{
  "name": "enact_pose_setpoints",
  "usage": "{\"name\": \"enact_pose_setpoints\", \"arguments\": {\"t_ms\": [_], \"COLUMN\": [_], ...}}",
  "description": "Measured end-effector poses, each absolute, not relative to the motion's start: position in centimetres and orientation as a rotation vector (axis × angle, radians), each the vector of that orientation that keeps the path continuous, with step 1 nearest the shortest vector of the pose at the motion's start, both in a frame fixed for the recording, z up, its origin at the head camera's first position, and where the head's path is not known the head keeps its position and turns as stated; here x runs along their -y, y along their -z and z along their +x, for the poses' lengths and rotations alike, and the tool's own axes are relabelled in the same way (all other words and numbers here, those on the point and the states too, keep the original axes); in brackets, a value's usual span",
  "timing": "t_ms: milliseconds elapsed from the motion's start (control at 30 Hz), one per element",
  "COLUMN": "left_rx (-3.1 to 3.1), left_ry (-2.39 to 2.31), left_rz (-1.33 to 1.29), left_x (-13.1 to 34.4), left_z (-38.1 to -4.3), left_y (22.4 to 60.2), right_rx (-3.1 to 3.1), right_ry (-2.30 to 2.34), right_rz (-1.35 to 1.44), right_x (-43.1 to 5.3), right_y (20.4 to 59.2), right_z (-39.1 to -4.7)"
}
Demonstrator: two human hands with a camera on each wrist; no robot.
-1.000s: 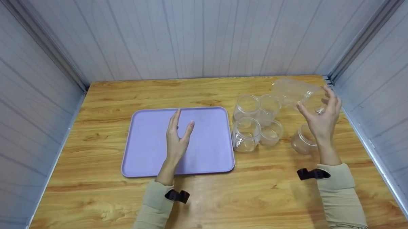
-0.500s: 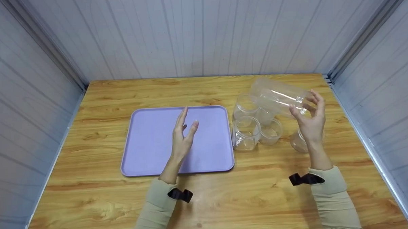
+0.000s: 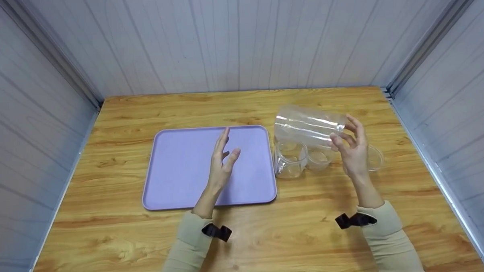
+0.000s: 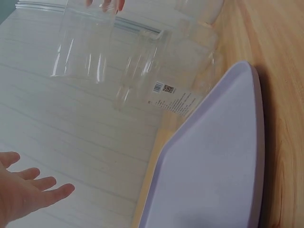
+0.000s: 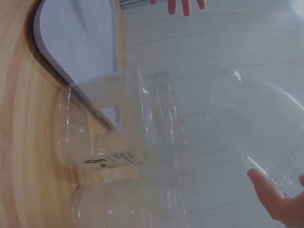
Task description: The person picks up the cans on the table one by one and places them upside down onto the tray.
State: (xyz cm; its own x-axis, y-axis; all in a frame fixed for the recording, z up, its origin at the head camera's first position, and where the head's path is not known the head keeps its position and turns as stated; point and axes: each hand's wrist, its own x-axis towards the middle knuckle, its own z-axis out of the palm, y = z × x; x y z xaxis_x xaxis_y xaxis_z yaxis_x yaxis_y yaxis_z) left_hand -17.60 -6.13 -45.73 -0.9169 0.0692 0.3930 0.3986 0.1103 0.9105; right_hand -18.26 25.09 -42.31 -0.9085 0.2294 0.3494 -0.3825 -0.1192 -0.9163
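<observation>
My right hand [image 3: 355, 152] grips a tall clear plastic jar [image 3: 306, 127] near one end, thumb on the near side and fingers on the far side. The jar lies almost sideways in the air, pointing left, above a group of clear jars [image 3: 290, 166] at the tray's right edge. In the right wrist view, the held jar [image 5: 259, 118] is apart from the standing ones. My left hand [image 3: 220, 169] hovers over the purple tray [image 3: 178, 166] with fingers extended and nothing in it. A printed label shows on one standing jar [image 4: 166, 90] in the left wrist view.
Another clear jar [image 3: 375, 158] stands farther right, partly hidden behind my right hand. The held jar covers the rear jars of the group in the head view. Pale panel walls [image 3: 238, 39] enclose the wooden table [image 3: 269, 239] at the back and sides.
My right hand has carried the jar left and slightly nearer, from the far right to above the grouped jars. My left hand has drifted slightly right over the tray.
</observation>
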Motion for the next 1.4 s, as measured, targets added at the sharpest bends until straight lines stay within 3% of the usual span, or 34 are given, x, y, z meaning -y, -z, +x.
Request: {"name": "enact_pose_setpoints", "arguments": {"t_ms": [533, 1067, 1400], "left_rx": [2.126, 2.073, 1.965], "left_ry": [2.014, 2.198, 2.300], "left_rz": [-0.544, -0.575, -0.536], "left_x": [5.0, 3.9, 3.7], "left_z": [-15.7, -16.0, -17.3], "left_y": [42.5, 43.1, 46.3], "right_rx": [1.902, 1.969, 1.970], "right_ry": [-2.119, -2.081, -2.094], "right_rz": [0.265, 0.347, 0.386], "right_x": [-22.8, -20.7, -19.9], "right_y": [42.9, 44.2, 44.4], "right_z": [-16.9, -16.8, -16.6]}}
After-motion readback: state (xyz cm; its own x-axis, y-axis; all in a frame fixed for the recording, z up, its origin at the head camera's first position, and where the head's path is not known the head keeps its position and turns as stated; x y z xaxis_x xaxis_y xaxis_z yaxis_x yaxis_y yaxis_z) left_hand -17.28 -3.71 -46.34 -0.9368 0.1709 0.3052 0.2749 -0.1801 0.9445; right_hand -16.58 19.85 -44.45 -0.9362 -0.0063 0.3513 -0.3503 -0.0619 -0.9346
